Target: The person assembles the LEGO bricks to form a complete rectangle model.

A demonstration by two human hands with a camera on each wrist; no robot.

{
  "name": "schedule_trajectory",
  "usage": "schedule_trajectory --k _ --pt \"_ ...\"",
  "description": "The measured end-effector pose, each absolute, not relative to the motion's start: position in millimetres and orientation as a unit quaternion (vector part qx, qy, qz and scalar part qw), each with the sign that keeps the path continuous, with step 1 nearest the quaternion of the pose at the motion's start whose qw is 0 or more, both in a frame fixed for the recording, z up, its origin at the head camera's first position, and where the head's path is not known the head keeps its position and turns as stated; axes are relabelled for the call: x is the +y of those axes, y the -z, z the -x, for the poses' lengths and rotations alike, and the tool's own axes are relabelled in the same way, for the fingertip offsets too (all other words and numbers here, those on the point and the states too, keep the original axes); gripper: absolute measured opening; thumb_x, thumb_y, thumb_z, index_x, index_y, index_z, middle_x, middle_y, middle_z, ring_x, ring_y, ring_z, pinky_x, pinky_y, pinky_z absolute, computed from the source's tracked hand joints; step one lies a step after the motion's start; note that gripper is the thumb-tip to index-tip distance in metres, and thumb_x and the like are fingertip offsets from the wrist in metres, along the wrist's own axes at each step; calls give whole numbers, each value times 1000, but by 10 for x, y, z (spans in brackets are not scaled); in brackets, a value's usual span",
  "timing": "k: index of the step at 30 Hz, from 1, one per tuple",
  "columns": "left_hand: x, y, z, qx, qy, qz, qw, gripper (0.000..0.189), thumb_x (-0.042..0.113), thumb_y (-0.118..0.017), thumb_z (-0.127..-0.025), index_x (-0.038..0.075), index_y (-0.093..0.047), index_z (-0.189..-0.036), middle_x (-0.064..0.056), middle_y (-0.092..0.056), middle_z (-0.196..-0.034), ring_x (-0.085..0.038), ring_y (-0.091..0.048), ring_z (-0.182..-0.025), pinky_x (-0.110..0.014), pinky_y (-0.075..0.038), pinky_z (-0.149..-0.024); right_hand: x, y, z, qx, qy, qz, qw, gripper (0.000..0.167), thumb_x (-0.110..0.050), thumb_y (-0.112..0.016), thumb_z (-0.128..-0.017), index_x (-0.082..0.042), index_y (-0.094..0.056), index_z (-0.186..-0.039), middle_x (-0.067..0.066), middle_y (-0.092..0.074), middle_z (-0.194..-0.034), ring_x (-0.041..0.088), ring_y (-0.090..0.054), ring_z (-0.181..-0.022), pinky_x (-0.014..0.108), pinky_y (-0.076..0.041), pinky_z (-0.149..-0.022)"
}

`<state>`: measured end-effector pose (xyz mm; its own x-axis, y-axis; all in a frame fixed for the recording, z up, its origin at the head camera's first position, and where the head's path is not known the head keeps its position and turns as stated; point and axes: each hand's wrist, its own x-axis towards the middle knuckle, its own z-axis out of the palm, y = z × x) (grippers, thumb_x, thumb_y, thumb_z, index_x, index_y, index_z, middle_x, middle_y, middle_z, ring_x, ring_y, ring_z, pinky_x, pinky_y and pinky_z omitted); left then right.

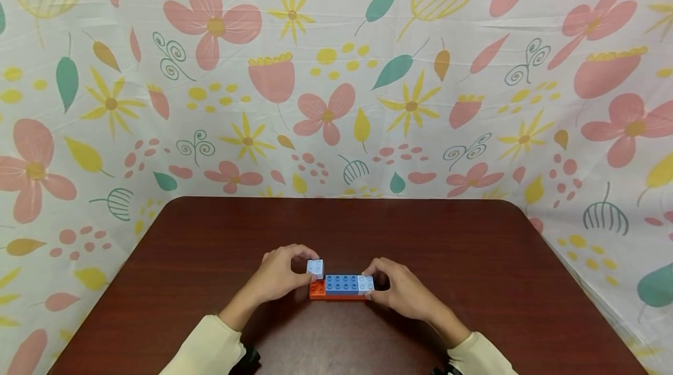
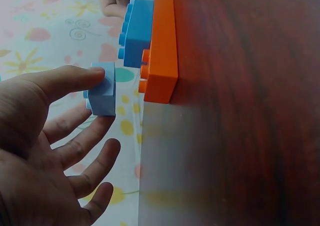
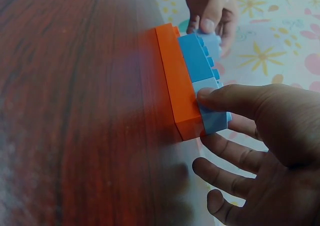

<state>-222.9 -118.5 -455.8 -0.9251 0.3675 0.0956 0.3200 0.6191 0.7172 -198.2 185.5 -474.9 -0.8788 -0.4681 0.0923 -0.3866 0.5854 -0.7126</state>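
Observation:
A long orange toy brick (image 1: 317,289) lies on the table, carrying a blue brick (image 1: 342,284) in its middle and a light blue brick (image 1: 366,284) flush at its right end. Bare orange studs show at the left end. My left hand (image 1: 278,273) pinches a second light blue brick (image 2: 103,93) between thumb and fingers, raised just above those studs. My right hand (image 1: 399,288) grips the light blue brick at the right end, thumb on its near side; in the right wrist view its lower fingers spread loosely.
The dark brown table (image 1: 336,229) has rounded far corners. Behind it hangs a white cloth (image 1: 336,71) with flowers and leaves. Cream sleeves (image 1: 210,346) cover both forearms, with black straps (image 1: 246,360) at the wrists.

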Motion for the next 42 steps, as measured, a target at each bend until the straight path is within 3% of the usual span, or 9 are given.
schedule_trajectory --k 9,18,31,42 --pt "-1193 4576 2143 898 -393 -192 40 27 25 -86 -83 30 -74 -107 14 -71 -100 -14 -63 -97 -51 -32 -95 1859 4758 1987 887 387 245 51 26 -16 -81 -89 -22 -67 -110 -3 -63 -95 10 -56 -76 23 -49 -63" --pt "-1166 4641 2080 902 -380 -201 43 28 25 -87 -82 28 -74 -106 12 -72 -102 -16 -65 -102 -59 -33 -98 1859 4767 1995 889 385 244 49 26 -17 -81 -89 -23 -67 -110 -4 -63 -94 8 -55 -75 24 -48 -63" --pt "-1127 4697 2054 911 -359 -201 15 27 25 -89 -79 32 -76 -102 17 -71 -93 -11 -62 -93 -48 -35 -91 1857 4759 1987 888 386 245 51 26 -17 -81 -89 -22 -66 -109 -2 -63 -93 8 -55 -75 23 -48 -62" --pt "-1153 4703 2070 905 -374 -203 27 26 29 -88 -79 36 -76 -102 16 -73 -95 -12 -66 -95 -55 -38 -96 1859 4770 1988 889 384 246 49 26 -17 -81 -89 -23 -66 -109 -3 -63 -93 8 -55 -75 23 -48 -63"
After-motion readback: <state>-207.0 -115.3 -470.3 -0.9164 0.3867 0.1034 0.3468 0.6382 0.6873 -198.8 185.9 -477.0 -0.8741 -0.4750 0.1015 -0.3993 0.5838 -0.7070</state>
